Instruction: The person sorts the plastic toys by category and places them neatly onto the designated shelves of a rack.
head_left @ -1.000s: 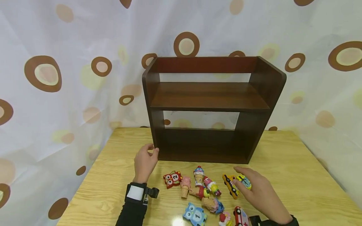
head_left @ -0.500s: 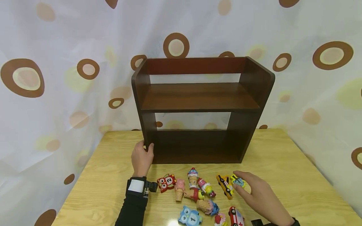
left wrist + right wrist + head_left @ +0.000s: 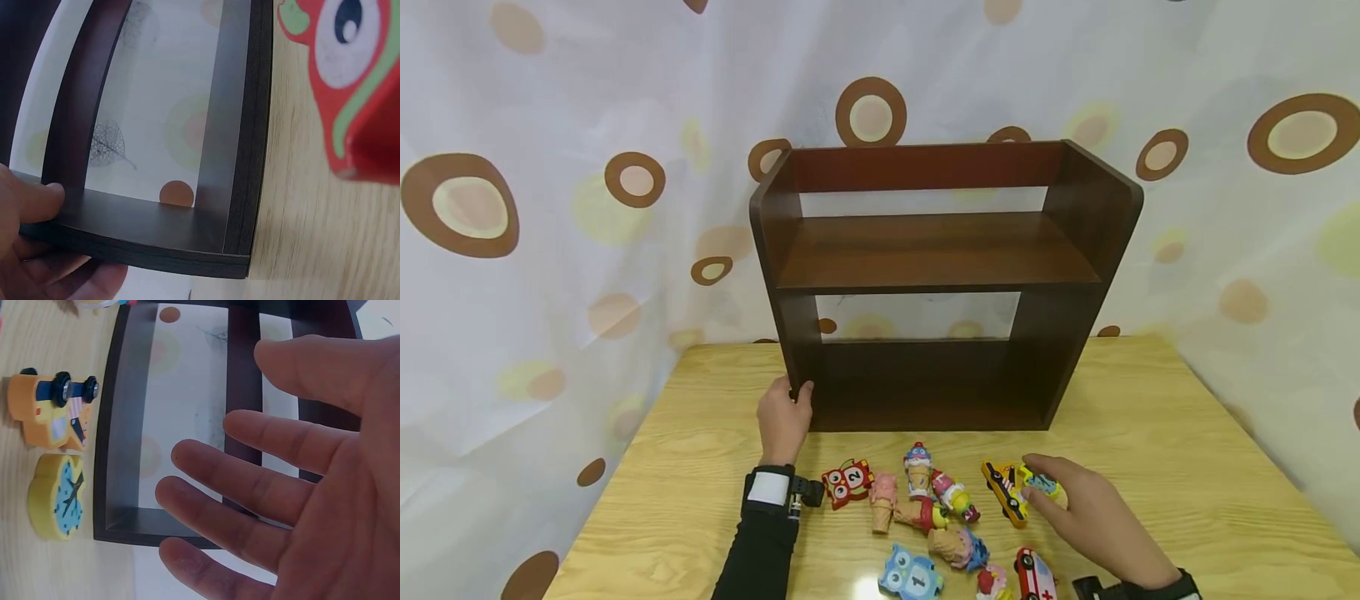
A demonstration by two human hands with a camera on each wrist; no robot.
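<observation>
At the lower left side panel of a dark brown two-tier bookshelf (image 3: 940,254), my left hand (image 3: 783,422) grips the board. Its thumb lies on the inner face and the fingers curl round the outside, as the left wrist view shows. My right hand (image 3: 1093,517) hovers over the table at the right, fingers spread and holding nothing. Beside it lie a yellow toy clock (image 3: 62,497), partly hidden by the fingers in the head view, and an orange toy truck (image 3: 53,409). A red owl toy (image 3: 847,483) numbered 2 lies near my left wrist.
In front of the bookshelf, several ice-cream-cone toys (image 3: 883,502) lie in a loose cluster on the wooden table (image 3: 655,500). Nearer me are a blue owl toy (image 3: 912,575) numbered 1 and a red-and-white toy ambulance (image 3: 1035,573). A patterned cloth (image 3: 587,317) hangs behind.
My left hand has gone from beside the bookshelf's left panel to gripping it. My right hand stays open near the toy clock. The head view has shifted slightly.
</observation>
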